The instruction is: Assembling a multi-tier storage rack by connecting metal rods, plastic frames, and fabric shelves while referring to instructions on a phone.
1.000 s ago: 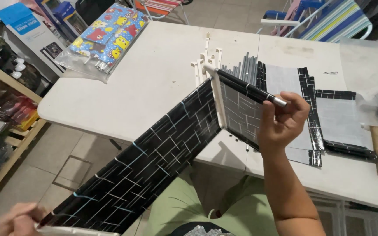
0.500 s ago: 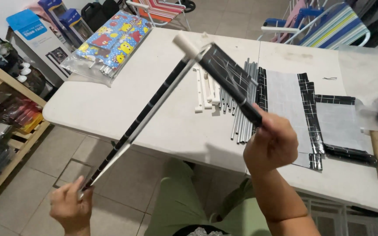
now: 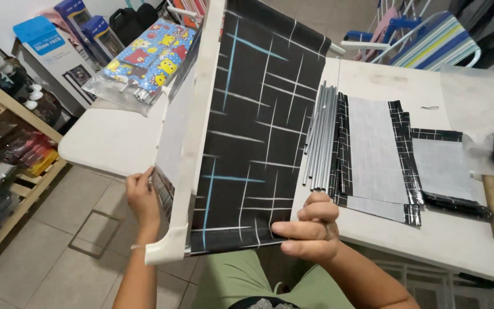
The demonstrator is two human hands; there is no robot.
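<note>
Above the white table [image 3: 115,149], both hands spread the black, line-patterned fabric panel [image 3: 253,131] flat for inspection: left hand [image 3: 143,197] clutches its white tube edge, right hand [image 3: 310,232] pinches the lower hem.

Bright, even indoor light falls from overhead, glaring softly off the white table [image 3: 115,143] and the glossy black panel [image 3: 258,131], with faint shadows, sharp focus at centre, and wide-angle bending and slight softness toward the edges.
</note>
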